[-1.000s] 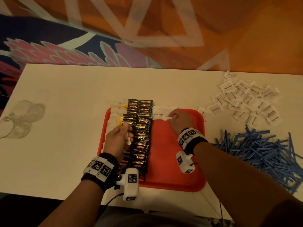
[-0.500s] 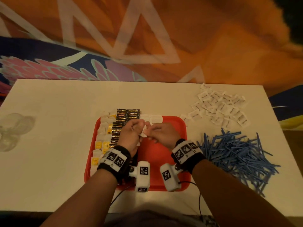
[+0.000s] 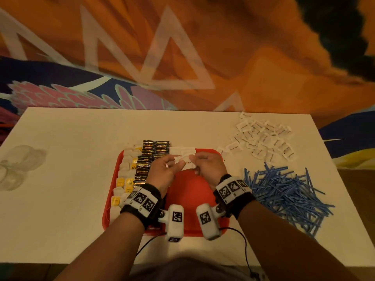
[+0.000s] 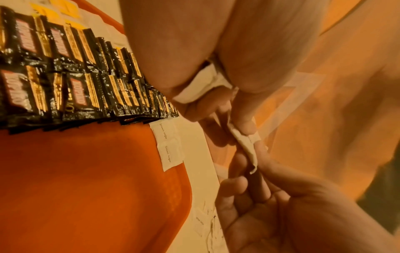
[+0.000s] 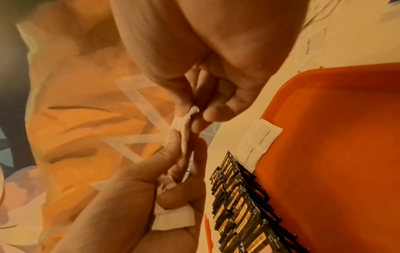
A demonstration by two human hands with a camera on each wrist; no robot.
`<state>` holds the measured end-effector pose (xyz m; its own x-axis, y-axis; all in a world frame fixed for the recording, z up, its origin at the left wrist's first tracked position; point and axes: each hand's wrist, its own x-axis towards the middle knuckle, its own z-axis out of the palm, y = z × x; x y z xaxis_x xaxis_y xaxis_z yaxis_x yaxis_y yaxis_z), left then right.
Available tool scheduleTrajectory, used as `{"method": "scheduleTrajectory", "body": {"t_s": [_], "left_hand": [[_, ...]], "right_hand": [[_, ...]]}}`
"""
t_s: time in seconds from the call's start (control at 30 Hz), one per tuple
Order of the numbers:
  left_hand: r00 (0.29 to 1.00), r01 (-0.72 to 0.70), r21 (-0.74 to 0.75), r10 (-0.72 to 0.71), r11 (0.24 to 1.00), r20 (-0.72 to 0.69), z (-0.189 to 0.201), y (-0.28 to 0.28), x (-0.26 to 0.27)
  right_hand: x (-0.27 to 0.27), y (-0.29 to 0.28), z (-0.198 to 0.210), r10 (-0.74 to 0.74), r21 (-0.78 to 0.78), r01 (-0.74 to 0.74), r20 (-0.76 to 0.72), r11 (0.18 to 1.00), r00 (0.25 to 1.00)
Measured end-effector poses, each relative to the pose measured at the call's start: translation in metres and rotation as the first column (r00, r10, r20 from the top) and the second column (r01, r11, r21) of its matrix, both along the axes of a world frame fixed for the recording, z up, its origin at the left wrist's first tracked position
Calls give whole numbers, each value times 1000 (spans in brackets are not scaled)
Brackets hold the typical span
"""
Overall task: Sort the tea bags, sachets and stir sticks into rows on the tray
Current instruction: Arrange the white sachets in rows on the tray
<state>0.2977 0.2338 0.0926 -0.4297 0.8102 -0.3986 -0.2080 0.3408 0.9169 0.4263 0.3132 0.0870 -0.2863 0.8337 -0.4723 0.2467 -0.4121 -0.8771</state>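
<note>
Hidden: the near part of the dark sachet rows [image 3: 151,159] lies under the left wrist; print on the tabletop [image 3: 60,179] pile is unreadable.
Left hand [image 3: 162,171]: grip narrow, pinching a white sachet [image 4: 244,145], more white packets [image 4: 198,85] tucked in its palm.
Right hand [image 3: 209,165]: fingertips pinch the same sachet's other end.
Place: above the red tray [image 3: 190,191], near its far edge, beside two laid brown sugar sachets [image 5: 257,143].

Head view: above near table edge, facing forward-down, wide, whole table [image 3: 60,179] in frame. Left wrist view: close, looking along hand toward 1 o'clock. Right wrist view: close, toward 11 o'clock. All three share red tray [image 3: 190,199] [image 4: 86,188] [image 5: 335,154] far end.
</note>
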Motion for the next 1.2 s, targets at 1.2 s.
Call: {"method": "scheduleTrajectory", "body": {"t_s": [1.2], "left_hand": [[943,-127,-25,112,992,-314,-28,-2,-20]], "right_hand": [[-10,-17,-12,26,-156,-47,-135,987,990]]}}
